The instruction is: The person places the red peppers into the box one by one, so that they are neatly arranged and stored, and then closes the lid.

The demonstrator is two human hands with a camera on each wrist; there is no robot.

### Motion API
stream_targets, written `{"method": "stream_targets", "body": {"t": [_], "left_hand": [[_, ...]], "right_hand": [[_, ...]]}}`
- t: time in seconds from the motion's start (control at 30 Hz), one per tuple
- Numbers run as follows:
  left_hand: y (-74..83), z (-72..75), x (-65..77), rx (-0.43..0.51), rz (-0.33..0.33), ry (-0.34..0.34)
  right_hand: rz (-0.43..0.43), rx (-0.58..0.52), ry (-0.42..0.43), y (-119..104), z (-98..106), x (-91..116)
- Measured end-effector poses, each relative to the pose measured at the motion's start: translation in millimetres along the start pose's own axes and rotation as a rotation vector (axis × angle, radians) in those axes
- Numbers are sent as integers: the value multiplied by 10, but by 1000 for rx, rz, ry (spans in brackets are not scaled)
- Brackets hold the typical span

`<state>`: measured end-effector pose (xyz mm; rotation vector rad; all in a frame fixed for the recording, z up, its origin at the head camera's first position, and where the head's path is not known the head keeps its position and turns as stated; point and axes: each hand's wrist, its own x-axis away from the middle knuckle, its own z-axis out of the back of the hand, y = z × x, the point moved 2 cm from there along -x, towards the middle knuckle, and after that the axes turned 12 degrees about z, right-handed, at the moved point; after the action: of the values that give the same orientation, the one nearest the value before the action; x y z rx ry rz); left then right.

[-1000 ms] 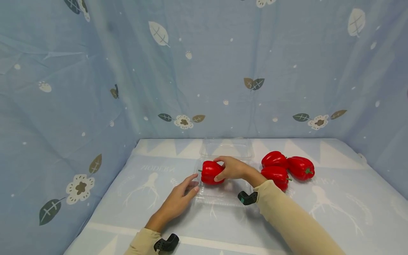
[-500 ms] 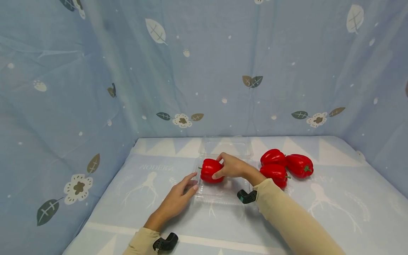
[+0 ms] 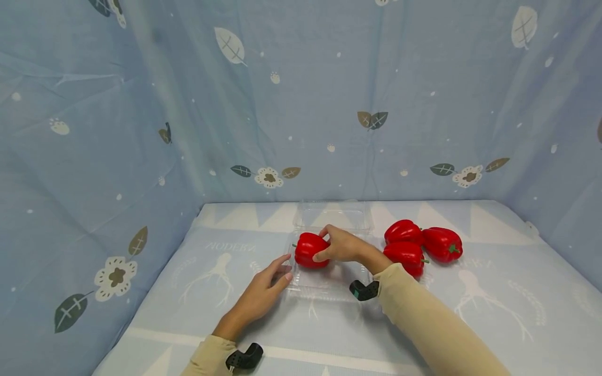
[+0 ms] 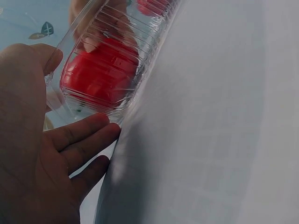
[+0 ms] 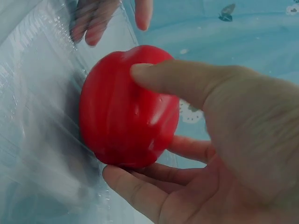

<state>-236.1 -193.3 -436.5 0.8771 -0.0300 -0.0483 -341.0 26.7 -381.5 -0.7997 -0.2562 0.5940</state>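
My right hand (image 3: 345, 245) holds a red bell pepper (image 3: 309, 250) over the left half of a clear plastic clamshell container (image 3: 324, 282). In the right wrist view, the thumb lies across one side of the bell pepper (image 5: 126, 107) and the fingers reach round the other. Its green stem points left in the head view. My left hand (image 3: 258, 297) is at the container's left edge, fingers spread and fairly straight. Through the left wrist view, fingertips touch the container's ribbed wall (image 4: 140, 46) while the thumb sits by the rim. The pepper shows red through the plastic.
The container's clear lid (image 3: 334, 215) lies folded back behind it. To the right, three more red bell peppers (image 3: 405, 257) cluster on the patterned cloth (image 3: 226, 313), close to my right forearm. A blue patterned curtain (image 3: 329, 94) stands behind the table.
The head view has shifted slightly. The bell pepper has edged a little left in my right hand's grip, and my left hand stays at the container's edge.
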Motion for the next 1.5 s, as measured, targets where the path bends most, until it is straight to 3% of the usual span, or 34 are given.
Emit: {"method": "stream_targets", "body": {"t": [0.57,0.8,1.1,1.3,1.5], "left_hand": [[3,1,0,9,3,-3],[10,-16,0,-7,27,3],[-4,-18,5,-11,26,10],[-16,-16,0,-18,26,16],[-13,-25,-4,-11,14,13]], "right_hand": [[13,-3,34,-33,29,16],[-13,52,53,-55,53,33],[-48,33,66,-30,51,60],[-48,23,91,-9,116,186],[38,-23,173,14,244,405]]}}
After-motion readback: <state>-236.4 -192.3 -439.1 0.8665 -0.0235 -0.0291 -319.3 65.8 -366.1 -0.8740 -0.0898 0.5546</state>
